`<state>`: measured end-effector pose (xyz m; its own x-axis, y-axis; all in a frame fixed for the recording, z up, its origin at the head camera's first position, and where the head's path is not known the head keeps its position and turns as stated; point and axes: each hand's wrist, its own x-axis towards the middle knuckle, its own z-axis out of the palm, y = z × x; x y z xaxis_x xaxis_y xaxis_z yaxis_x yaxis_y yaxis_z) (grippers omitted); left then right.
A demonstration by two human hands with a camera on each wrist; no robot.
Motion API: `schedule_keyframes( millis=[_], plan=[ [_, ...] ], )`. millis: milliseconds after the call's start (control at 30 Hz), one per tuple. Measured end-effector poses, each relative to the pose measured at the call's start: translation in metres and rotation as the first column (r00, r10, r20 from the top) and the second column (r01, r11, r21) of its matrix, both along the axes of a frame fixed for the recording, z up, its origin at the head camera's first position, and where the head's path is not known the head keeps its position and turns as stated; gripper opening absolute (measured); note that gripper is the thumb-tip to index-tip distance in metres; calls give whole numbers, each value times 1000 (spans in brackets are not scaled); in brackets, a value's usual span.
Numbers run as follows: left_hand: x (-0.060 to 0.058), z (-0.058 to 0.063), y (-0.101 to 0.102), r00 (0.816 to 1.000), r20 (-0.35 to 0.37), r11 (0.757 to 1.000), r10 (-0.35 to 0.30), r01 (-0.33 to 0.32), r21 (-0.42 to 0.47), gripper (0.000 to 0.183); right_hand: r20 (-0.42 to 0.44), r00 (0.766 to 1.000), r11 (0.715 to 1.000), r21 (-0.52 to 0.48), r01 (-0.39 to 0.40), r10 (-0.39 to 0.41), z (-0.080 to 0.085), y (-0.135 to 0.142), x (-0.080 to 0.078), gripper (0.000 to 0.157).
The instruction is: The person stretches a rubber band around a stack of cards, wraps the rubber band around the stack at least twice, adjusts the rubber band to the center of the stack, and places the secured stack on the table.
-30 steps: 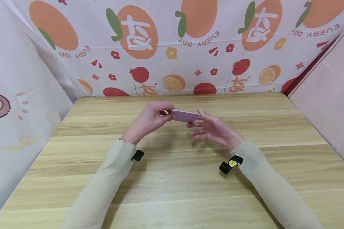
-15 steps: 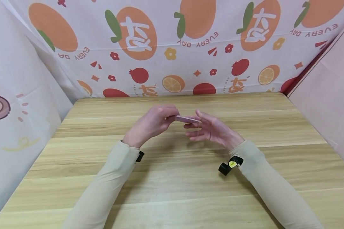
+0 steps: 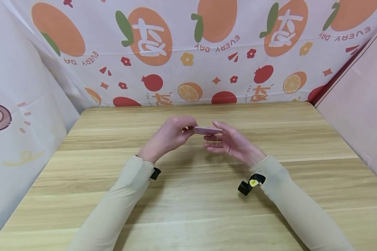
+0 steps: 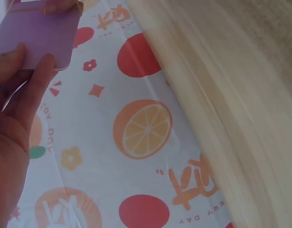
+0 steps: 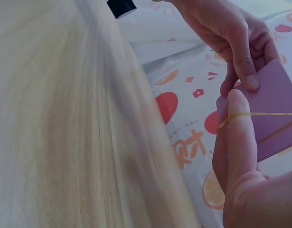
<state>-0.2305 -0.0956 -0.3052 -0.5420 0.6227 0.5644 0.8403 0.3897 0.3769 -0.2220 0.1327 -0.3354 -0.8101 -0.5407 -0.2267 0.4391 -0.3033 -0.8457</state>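
A flat purple card-like piece [image 3: 205, 130], rectangular with rounded corners, is held above the table; whether it is one card or a stack I cannot tell. My left hand [image 3: 169, 136] pinches its near end between thumb and fingers. A thin yellowish rubber band [image 5: 274, 113] crosses its face in the right wrist view and passes over my right thumb [image 5: 240, 135]. In the head view my right hand [image 3: 235, 143] has its thumb and fingers spread at the other end, the band stretched between them. The far side of the purple piece is hidden.
Both hands are over the far half of a wood-grain table [image 3: 188, 209]. A fruit-printed cloth [image 3: 188, 69] hangs behind its back edge, with pale cloths at left and right. Small black cameras [image 3: 245, 188] are strapped at the wrists.
The purple piece has tipped from showing its broad face to nearly edge-on in the head view. My left hand has turned and moved slightly right; my right hand has barely shifted.
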Motion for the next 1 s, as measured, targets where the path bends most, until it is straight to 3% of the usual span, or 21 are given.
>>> schedule_keyframes(
  millis=[267, 433, 567, 700, 833, 1000],
  plan=[
    [-2, -5, -4, 992, 116, 997, 52, -58, 49, 14, 34, 996, 996, -31, 81, -80, 2, -4, 2, 27],
    [-4, -6, -7, 960, 238, 984, 147, -166, 63, 15, 47, 987, 978, -133, 161, -156, 2, -6, 2, 23],
    [-6, -5, -10, 888, 406, 958, 215, -273, 90, 9, -92, 978, 976, -135, 172, -185, 0, -7, 1, 24],
    [-9, -3, -14, 816, 536, 928, 217, -343, 145, 6, -289, 931, 975, -38, 219, -221, -3, -12, 0, 29],
    [-11, -2, -15, 750, 646, 901, 141, -367, 230, 11, -407, 877, 946, 86, 313, -254, -5, -15, 3, 35],
    [-13, -4, -14, 653, 757, 837, 11, -420, 350, 14, -520, 835, 909, 235, 344, -182, -6, -18, 8, 30]
  ],
)
